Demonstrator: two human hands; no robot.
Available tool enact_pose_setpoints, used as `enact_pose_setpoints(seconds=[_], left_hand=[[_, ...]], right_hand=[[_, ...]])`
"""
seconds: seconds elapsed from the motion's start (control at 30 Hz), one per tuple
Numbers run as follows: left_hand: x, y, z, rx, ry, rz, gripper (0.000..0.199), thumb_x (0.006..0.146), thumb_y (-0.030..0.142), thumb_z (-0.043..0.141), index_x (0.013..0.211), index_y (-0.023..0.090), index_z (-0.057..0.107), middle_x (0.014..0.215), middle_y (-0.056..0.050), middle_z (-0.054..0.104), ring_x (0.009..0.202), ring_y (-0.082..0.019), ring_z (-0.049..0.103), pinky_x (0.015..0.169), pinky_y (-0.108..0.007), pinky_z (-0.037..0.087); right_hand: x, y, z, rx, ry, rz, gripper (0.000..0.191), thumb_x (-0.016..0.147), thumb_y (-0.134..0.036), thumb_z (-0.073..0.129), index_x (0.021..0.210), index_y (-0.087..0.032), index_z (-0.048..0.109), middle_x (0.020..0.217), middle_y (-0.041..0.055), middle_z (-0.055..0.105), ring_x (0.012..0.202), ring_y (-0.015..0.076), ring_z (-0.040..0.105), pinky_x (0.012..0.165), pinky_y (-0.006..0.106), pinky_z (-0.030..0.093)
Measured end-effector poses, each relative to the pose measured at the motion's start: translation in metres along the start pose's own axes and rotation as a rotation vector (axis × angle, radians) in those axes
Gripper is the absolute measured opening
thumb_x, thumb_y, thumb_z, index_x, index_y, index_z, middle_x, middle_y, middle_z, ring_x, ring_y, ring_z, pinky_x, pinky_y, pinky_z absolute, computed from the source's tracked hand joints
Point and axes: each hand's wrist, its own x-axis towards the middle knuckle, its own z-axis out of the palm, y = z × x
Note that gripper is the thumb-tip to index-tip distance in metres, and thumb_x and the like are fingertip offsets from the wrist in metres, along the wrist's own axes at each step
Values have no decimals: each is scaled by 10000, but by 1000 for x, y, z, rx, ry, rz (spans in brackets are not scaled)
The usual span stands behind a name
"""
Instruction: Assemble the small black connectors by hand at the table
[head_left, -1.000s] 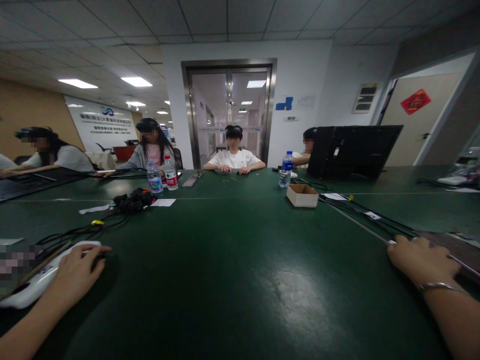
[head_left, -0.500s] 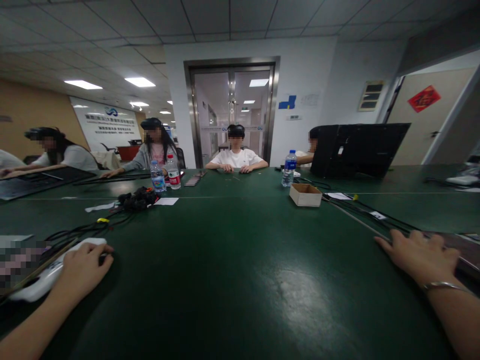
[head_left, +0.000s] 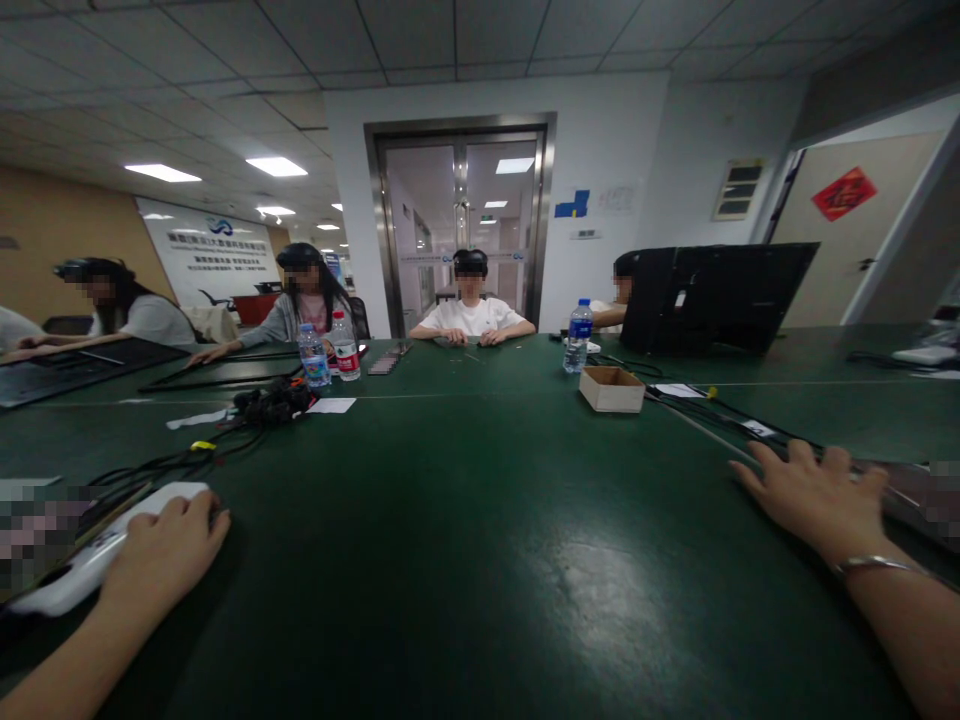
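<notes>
My left hand [head_left: 166,548] is on the table at the left, its fingers curled and pressed together. It overlaps the right side of a long white device [head_left: 71,575] with a rounded end, whose kind I cannot make out. Whatever is under these fingers is hidden. At the right, my right hand [head_left: 821,500] is open, palm down with fingers spread, and a silvery bracelet [head_left: 877,563] circles its wrist. Beside its fingertips run black cables [head_left: 784,437]. A dark flat object [head_left: 911,492], partly blurred out, lies just beyond that hand.
The green table [head_left: 465,520] stretches ahead. On it stand a small open cardboard box [head_left: 611,392], a blue-labelled water bottle [head_left: 578,338], two bottles at left including a red-labelled one [head_left: 346,348], and a black cable bundle [head_left: 274,400]. A black monitor [head_left: 720,300] and several seated people are farther back.
My right hand has shifted slightly left and up in view, exposing more of the dark object. At far left, a person's black flat frame has tilted into fuller view. My left hand barely moves.
</notes>
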Motion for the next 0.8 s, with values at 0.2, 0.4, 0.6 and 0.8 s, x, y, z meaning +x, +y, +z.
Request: enact_pose_setpoints(seconds=[0.2, 0.4, 0.6, 0.8], left_hand=[[10, 54, -8, -99, -4, 341, 333, 855, 378, 314, 919, 202, 589, 936, -102, 617, 842, -260, 580, 797, -374, 428], [21, 202, -11, -442, -23, 520, 299, 878, 309, 348, 941, 181, 611, 975, -108, 613, 909, -229, 562, 829, -353, 426], [24, 334, -2, -930, -89, 331, 230, 886, 292, 395, 931, 199, 601, 991, -94, 630, 944, -213, 567, 844, -339, 421], [23, 374, -2, -1548, -155, 22, 223, 906, 277, 367, 933, 201, 575, 924, -63, 607, 892, -169, 570, 802, -284, 439]], right_hand=[[-8, -64, -23, 39, 303, -349, 397, 887, -356, 462, 1216, -180, 599, 1173, 179, 567, 1108, 356, 419, 904, 522, 262], [-29, -187, -52, 477, 170, -561, 337, 893, -344, 431, 1169, -237, 592, 1129, 114, 568, 1042, 281, 446, 863, 409, 340], [-41, -297, -76, 864, -185, -543, 262, 849, -381, 496, 1004, -231, 644, 1062, 85, 601, 997, 255, 493, 832, 371, 366], [-31, -319, -72, 1434, -494, -444, 155, 817, -273, 496, 815, -185, 624, 798, 23, 637, 743, 153, 547, 689, 270, 405]])
